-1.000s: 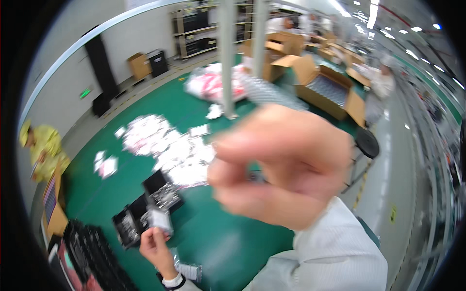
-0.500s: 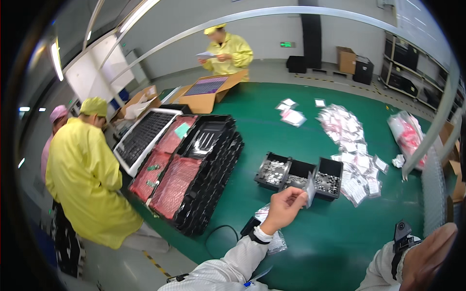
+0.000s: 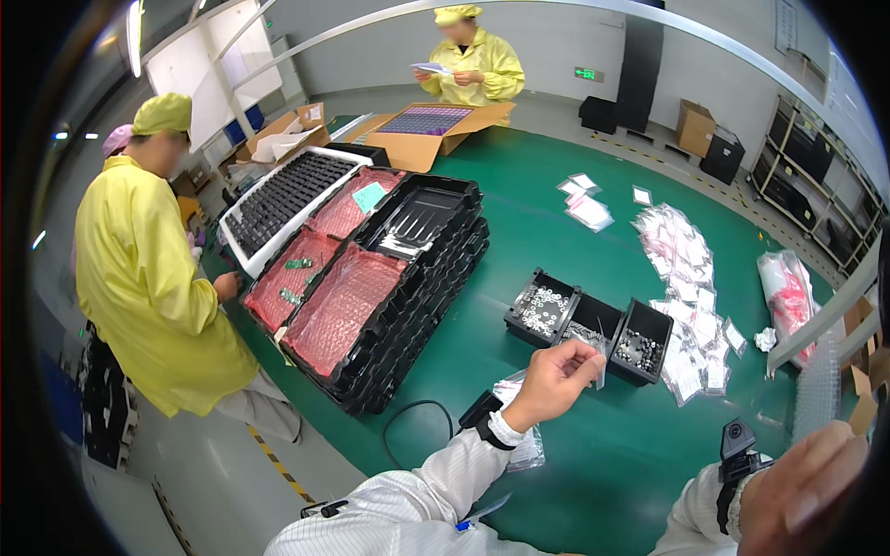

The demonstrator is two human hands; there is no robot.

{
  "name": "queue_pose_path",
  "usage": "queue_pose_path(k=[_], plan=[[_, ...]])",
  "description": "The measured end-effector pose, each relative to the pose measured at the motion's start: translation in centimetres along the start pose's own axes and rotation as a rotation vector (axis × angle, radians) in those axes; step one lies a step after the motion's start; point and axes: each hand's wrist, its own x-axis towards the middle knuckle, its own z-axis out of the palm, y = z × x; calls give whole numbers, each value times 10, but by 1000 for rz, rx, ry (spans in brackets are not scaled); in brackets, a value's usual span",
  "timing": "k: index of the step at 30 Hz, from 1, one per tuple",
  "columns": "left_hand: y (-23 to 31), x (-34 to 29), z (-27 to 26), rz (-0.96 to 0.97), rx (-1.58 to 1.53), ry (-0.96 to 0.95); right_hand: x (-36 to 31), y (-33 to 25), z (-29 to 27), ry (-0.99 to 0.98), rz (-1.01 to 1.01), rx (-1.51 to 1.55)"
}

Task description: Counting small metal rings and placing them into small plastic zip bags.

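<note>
My left hand (image 3: 559, 382) pinches a small clear plastic bag (image 3: 601, 360) above the black parts bins. The left bin (image 3: 536, 326) holds ring-shaped metal pieces. In the middle bin (image 3: 603, 310), partly hidden by the hand and bag, lie small metal parts. The right bin (image 3: 644, 382) contains small screw-like metal pieces. Raised at the lower right, close to the camera, is my right hand (image 3: 805, 486); its fingers lie near each other and are blurred, and what they hold, if anything, is not visible. Under my left wrist lie more clear bags (image 3: 530, 452) beside a black object.
A pile of filled clear bags (image 3: 681, 269) spreads right of the bins. Stacked black trays (image 3: 417, 306) with red bubble wrap (image 3: 343, 310) stand left. A pink-and-white bag (image 3: 786, 296) lies by the right frame post. Two people in yellow (image 3: 153, 278) (image 3: 477, 69) stand around the table.
The view has shifted, so the table things appear farther right and the left trays higher. The bag in my left hand has turned over the bins. My right hand has tilted and its fingers show more.
</note>
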Motion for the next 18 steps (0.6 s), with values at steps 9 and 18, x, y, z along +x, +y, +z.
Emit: queue_pose_path(k=[9, 18], plan=[[8, 1, 2, -1, -26, 4, -33, 176, -13, 185, 375, -943], [3, 4, 2, 87, -5, 34, -43, 234, -14, 175, 494, -787]])
